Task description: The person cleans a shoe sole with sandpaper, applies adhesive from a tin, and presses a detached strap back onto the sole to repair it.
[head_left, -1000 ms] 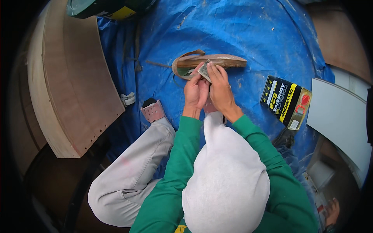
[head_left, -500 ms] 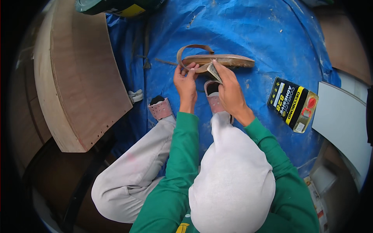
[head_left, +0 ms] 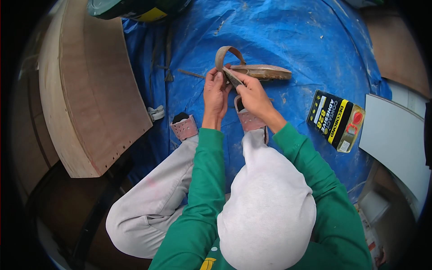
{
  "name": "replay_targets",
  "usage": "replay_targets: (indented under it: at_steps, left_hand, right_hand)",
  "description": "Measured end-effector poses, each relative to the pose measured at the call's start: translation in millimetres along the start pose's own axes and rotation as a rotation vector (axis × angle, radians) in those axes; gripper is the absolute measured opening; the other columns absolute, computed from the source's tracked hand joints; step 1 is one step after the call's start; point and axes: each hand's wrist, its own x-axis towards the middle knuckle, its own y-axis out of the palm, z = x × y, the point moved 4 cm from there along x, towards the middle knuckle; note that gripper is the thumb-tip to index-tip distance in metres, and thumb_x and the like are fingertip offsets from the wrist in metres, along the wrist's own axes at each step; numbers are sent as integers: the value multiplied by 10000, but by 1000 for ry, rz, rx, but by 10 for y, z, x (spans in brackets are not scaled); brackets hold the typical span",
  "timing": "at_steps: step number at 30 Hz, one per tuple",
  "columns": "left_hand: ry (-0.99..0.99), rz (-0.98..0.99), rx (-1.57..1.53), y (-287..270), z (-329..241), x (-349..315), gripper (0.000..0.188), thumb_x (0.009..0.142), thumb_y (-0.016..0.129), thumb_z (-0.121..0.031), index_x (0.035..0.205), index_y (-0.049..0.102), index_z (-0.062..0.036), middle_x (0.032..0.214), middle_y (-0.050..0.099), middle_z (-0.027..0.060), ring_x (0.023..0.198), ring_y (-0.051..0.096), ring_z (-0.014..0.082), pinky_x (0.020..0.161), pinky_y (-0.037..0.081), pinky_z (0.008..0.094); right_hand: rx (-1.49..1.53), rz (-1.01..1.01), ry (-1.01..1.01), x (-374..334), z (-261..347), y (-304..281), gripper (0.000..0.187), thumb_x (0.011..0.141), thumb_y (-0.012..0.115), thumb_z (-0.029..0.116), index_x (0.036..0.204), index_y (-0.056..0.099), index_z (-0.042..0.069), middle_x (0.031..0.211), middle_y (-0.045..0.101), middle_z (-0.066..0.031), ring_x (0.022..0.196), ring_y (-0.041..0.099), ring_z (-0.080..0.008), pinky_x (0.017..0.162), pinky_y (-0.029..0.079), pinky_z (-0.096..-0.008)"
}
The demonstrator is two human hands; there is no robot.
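Note:
A thin brown strip, like wood veneer edging, arches up in a loop in front of me. It comes down beside a flat, round-ended wooden piece that lies on the blue sheet; whether the two are joined I cannot tell. My left hand is closed, thumb and fingers pinching the near end of the strip. Against the same end, my right hand grips a small folded greyish sheet that looks like sandpaper. Both hands almost meet, and the fingers partly hide the strip's end.
Blue tarpaulin covers the floor. On the right stands a black-and-yellow adhesive tin beside a white panel. A large curved plywood box fills the left, with a dark green container behind it. My pink clogs are near my hands.
My right hand has shifted left and turned, so the folded sheet now shows nearly edge-on at the strip. The strip's loop stands higher and narrower, and its left side has moved right.

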Motion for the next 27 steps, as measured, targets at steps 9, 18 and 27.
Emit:
replay_targets:
  at_steps: [9, 18, 27]
  left_hand:
    - [101, -46, 361, 156, -10, 89, 386, 979, 688, -147, 1320, 616, 19, 1192, 688, 103, 1003, 658, 121, 869, 520, 259]
    - [102, -14, 305, 108, 107, -48, 372, 974, 690, -131, 1300, 609, 30, 1052, 730, 80, 934, 666, 113, 848, 512, 238]
    - [-42, -115, 447, -105, 252, -27, 255, 970, 693, -127, 1162, 647, 34, 988, 729, 73, 800, 674, 117, 694, 544, 253]
  right_hand:
    - [771, -5, 179, 181, 169, -432, 477, 944, 449, -34, 1417, 496, -6, 1131, 675, -97, 942, 696, -158, 801, 600, -347]
    - [754, 114, 242, 137, -109, -570, 430, 951, 447, -34, 1377, 494, -4, 1147, 670, -131, 944, 717, -212, 842, 623, -355]
    - [813, 111, 224, 178, -186, -554, 379, 949, 447, -34, 1321, 516, -13, 1115, 676, -135, 947, 716, -231, 836, 626, -377]
